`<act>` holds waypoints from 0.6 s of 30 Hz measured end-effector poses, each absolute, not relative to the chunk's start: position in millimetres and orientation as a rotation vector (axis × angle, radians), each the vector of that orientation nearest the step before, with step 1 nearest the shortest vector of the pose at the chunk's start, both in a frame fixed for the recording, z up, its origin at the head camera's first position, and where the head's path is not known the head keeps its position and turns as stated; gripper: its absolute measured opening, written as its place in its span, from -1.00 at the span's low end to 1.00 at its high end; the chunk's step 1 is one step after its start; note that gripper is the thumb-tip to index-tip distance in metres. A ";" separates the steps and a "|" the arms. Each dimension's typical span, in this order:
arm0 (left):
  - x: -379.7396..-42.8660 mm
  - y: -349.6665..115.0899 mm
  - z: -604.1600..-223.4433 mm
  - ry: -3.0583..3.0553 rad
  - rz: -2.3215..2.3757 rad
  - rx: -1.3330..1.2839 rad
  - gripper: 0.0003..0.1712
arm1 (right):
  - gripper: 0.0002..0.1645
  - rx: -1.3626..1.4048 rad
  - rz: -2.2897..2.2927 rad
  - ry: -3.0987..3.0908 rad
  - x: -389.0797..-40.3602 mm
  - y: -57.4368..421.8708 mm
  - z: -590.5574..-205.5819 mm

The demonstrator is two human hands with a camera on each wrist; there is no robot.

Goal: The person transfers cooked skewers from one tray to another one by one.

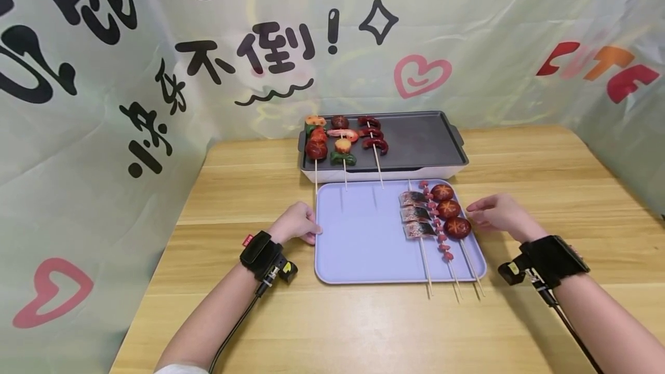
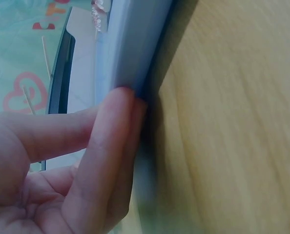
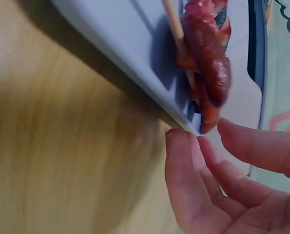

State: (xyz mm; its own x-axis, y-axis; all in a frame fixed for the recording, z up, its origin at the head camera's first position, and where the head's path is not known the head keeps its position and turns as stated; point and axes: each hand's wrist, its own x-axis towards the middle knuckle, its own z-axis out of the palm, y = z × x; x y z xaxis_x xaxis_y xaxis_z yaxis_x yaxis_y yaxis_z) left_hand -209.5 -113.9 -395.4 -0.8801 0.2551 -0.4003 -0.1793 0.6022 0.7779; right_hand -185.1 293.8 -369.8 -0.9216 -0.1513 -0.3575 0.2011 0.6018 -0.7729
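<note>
Three skewers lie on the right side of the tray: fish, small pink pieces and, outermost, brown mushrooms. Their sticks run out over the near rim. The tray sits on the table, right in front of the grill.

At the tray's left edge, the left hand pinches the rim between thumb and fingers. The right hand is at the opposite edge, beside the mushrooms, thumb and fingers a little parted and gripping nothing; whether a fingertip touches the rim, I cannot tell.

Three more skewers rest on the left part of the grill: a mixed one, another with a shrimp, and sausages. Each wrist wears a black strap. Behind hangs a pale backdrop with black lettering and pink hearts.
</note>
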 end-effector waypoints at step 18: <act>-209.7 -114.4 -395.8 2.357 1.210 0.072 -0.73 | -0.61 0.088 -1.401 2.124 -203.3 304.3 -388.2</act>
State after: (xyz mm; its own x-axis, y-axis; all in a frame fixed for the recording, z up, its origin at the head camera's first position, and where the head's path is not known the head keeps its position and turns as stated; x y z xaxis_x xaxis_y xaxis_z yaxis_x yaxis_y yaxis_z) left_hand -209.7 -114.4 -395.8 -0.8802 0.2607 -0.3965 -0.1704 0.6062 0.7768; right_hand -203.3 304.3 -388.2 -0.8256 -0.2562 -0.5028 0.3614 0.4442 -0.8198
